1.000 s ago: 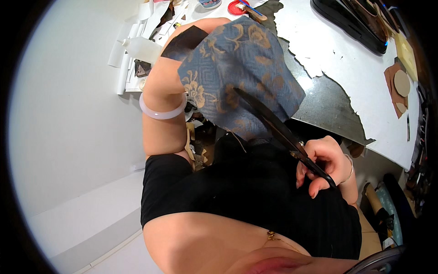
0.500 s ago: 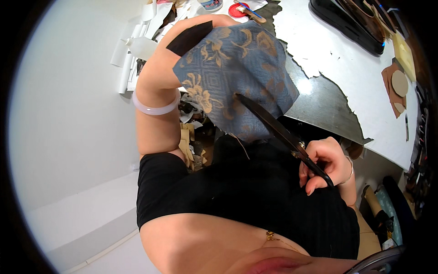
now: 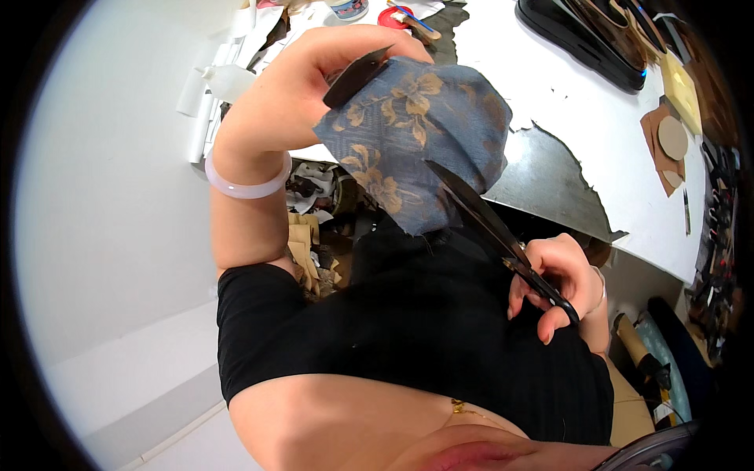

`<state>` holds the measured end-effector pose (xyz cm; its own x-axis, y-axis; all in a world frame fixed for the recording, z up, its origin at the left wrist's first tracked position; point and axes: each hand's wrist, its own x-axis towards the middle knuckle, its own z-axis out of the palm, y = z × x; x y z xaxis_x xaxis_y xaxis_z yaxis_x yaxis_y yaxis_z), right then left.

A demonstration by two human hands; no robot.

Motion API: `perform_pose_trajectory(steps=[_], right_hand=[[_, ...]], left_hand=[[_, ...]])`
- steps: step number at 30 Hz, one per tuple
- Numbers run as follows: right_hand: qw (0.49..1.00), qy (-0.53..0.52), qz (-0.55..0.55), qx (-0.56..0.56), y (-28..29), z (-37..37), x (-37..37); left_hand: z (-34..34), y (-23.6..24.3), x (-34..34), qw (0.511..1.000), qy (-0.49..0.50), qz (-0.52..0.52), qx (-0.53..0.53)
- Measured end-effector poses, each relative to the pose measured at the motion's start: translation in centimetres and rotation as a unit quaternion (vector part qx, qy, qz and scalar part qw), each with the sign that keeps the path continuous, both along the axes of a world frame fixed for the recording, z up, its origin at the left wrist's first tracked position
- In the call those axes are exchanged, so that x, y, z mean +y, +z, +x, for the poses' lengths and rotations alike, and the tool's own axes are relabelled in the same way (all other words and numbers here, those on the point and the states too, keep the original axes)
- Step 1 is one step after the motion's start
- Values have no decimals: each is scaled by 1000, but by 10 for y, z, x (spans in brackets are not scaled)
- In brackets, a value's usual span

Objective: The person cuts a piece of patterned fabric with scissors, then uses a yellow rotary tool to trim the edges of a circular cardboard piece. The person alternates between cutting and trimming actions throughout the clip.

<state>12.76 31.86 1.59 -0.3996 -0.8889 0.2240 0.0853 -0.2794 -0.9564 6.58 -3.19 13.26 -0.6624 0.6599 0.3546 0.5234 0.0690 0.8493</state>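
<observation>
My left hand [image 3: 302, 82] is closed on a blue-grey fabric piece [image 3: 424, 110] with tan flower patterns, holding it up above my lap. A stiff dark brown flap [image 3: 355, 80] stands out at the fabric's upper left edge beside the palm; some fingers are hidden behind the cloth. In my right hand [image 3: 567, 271] is a pair of black scissors [image 3: 483, 216], with thumb and fingers at the handles. The long blades point up and left, their tips over the lower middle of the fabric. Whether the cloth lies between the blades I cannot tell.
Behind the fabric is a white worktable [image 3: 613, 149] with a torn-edged grey sheet [image 3: 550, 173]. A black case [image 3: 577, 47], brown scraps with round pieces [image 3: 672, 140], a white squeeze bottle [image 3: 229, 82] and a red lid [image 3: 395, 17] lie on it. Scraps [image 3: 314, 251] fill the space below.
My left hand has turned the fabric, so the dark flap now shows more edge-on. The scissor blades and handles look slightly more parted, and the lower right thumb has swung away.
</observation>
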Motion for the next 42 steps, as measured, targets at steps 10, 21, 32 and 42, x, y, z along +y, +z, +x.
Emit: perform_pose_trajectory(steps=[10,21,32,42], right_hand=[[1000,-12,-2,0,0,1,-3],[999,-15,38,11,6,1,1],[998,-18,55,-15,4,4,11],[997,15,33,-69,1,3,13]], left_hand=[[1,7,2,999,0,-36,25],[-3,6,-2,998,-54,-13,15],[-12,4,-9,992,-59,-67,87],[-6,5,-2,989,-46,-114,79]])
